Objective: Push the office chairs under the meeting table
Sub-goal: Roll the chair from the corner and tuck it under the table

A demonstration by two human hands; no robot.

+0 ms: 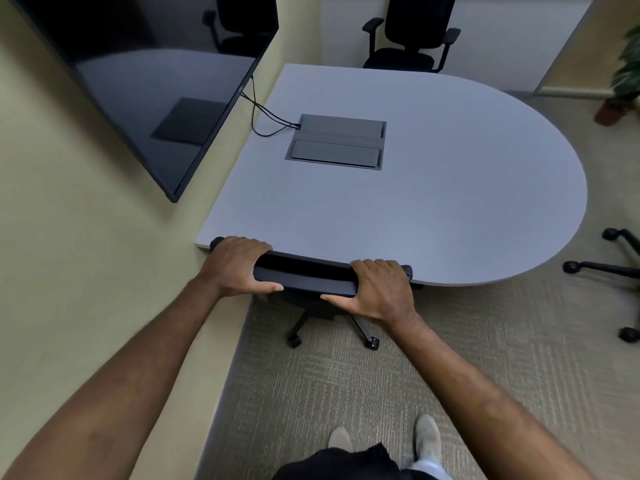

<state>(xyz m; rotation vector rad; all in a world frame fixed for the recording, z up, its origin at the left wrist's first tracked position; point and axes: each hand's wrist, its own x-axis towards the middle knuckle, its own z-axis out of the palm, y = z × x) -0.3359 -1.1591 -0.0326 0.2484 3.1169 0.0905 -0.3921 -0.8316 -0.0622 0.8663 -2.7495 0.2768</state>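
A grey meeting table (450,188) with one rounded end stands against the left wall. Right in front of me a black office chair (308,277) sits at the table's near edge, its seat hidden beneath the top and its wheeled base showing below. My left hand (239,265) grips the left end of the chair's backrest top. My right hand (377,291) grips the right end. A second black chair (412,32) stands at the far side, its seat at the table's edge. At the right, only the wheeled base of a third chair (613,271) shows, away from the table.
A large dark screen (156,81) hangs on the left wall, with cables running to a grey connection box (337,142) set in the tabletop. A potted plant (623,74) stands at the far right. Carpet (450,358) covers the floor around my feet.
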